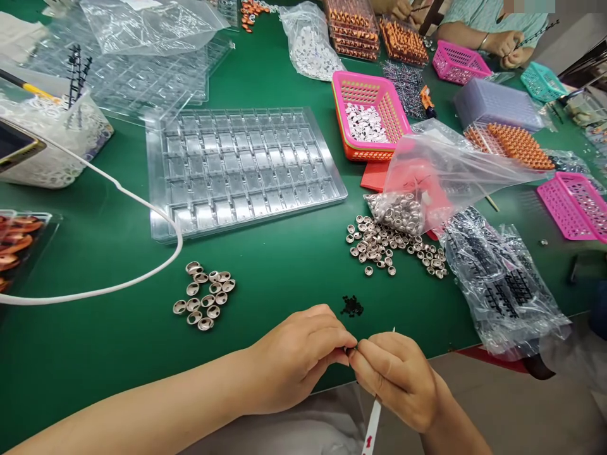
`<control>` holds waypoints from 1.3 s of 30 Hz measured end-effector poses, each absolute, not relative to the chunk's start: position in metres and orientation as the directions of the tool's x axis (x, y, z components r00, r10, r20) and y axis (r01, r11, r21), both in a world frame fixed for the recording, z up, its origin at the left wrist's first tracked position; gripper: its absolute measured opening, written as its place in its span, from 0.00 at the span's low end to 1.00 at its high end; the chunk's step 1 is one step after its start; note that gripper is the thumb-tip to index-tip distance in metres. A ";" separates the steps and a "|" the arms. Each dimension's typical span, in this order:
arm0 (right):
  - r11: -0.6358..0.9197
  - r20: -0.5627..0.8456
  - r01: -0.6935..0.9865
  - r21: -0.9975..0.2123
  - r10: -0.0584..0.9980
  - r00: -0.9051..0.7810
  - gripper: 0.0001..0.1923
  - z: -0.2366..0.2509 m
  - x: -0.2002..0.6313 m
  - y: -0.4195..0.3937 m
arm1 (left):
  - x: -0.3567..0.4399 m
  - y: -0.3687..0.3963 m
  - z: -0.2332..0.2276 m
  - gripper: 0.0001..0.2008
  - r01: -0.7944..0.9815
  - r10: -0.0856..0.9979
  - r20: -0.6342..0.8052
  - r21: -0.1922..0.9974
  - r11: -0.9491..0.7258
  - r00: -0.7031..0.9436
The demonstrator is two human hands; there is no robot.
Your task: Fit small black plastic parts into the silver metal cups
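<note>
My left hand is closed in a pinch on a small dark piece, mostly hidden by the fingertips. My right hand meets it there, fingers closed, with a thin white stick bearing red marks running through its grip. The stick's narrow tip shows above the knuckles. Just beyond the fingertips lies a little pile of tiny black parts. Left of the hands, several small silver cups with holes are spread on the green table. More silver cups lie farther off, beside a plastic bag.
A clear compartment tray sits in the middle. A white cable loops at left. Pink baskets, an open bag of cups and a bag of black parts are at right. Other people's hands work at the far side.
</note>
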State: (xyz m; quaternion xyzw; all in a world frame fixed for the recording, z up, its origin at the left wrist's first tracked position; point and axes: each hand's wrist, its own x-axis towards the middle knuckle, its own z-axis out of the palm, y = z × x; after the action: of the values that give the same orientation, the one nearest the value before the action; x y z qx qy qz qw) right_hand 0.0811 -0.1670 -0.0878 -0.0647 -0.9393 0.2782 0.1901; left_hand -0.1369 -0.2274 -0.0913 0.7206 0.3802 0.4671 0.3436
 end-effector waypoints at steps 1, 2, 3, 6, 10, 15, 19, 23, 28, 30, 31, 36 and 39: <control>0.847 0.331 0.007 -0.532 0.215 -0.919 0.18 -0.089 0.082 -0.167 | -0.137 -0.228 -0.092 0.09 0.227 0.870 0.408 0.852 -0.471 0.276; 0.854 0.340 0.004 -0.520 0.211 -0.917 0.18 -0.089 0.082 -0.167 | -0.137 -0.228 -0.093 0.09 0.226 0.872 0.403 0.855 -0.467 0.277; 0.857 0.344 0.006 -0.515 0.213 -0.914 0.18 -0.089 0.082 -0.167 | -0.137 -0.228 -0.093 0.09 0.224 0.875 0.399 0.858 -0.462 0.275; 0.865 0.361 -0.002 -0.501 0.208 -0.909 0.18 -0.086 0.080 -0.166 | -0.136 -0.228 -0.093 0.08 0.217 0.886 0.377 0.873 -0.437 0.269; 0.895 0.408 -0.015 -0.445 0.188 -0.893 0.18 -0.079 0.078 -0.165 | -0.136 -0.228 -0.091 0.08 0.206 0.892 0.359 0.884 -0.419 0.275; 0.902 0.411 -0.018 -0.432 0.179 -0.894 0.18 -0.073 0.078 -0.165 | -0.135 -0.229 -0.090 0.07 0.212 0.890 0.359 0.881 -0.423 0.282; 0.906 0.398 -0.022 -0.424 0.164 -0.902 0.18 -0.072 0.078 -0.165 | -0.135 -0.230 -0.090 0.07 0.214 0.887 0.365 0.877 -0.429 0.285; 0.890 0.365 -0.020 -0.456 0.167 -0.916 0.19 -0.072 0.079 -0.165 | -0.135 -0.231 -0.090 0.08 0.194 0.879 0.384 0.874 -0.445 0.285; 0.842 0.301 -0.015 -0.539 0.176 -0.937 0.19 -0.070 0.078 -0.165 | -0.134 -0.232 -0.088 0.09 0.177 0.875 0.400 0.873 -0.455 0.274; 0.825 0.273 -0.007 -0.565 0.179 -0.945 0.18 -0.068 0.078 -0.164 | -0.134 -0.232 -0.088 0.10 0.174 0.875 0.403 0.873 -0.456 0.267; 0.823 0.270 -0.011 -0.568 0.174 -0.947 0.18 -0.068 0.077 -0.164 | -0.134 -0.232 -0.087 0.10 0.172 0.875 0.407 0.872 -0.458 0.264; 0.829 0.302 -0.040 -0.559 0.159 -0.940 0.19 -0.066 0.076 -0.163 | -0.134 -0.231 -0.087 0.10 0.166 0.877 0.404 0.876 -0.453 0.258; 0.824 0.295 -0.019 -0.567 0.181 -0.938 0.19 -0.066 0.075 -0.164 | -0.135 -0.231 -0.088 0.09 0.169 0.880 0.400 0.878 -0.448 0.254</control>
State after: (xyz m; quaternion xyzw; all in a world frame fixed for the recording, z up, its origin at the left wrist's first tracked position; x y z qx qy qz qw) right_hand 0.0754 -0.1639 -0.0659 -0.0432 -0.9395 0.2938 0.1706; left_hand -0.1350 -0.2311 -0.0876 0.7008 0.3744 0.4825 0.3685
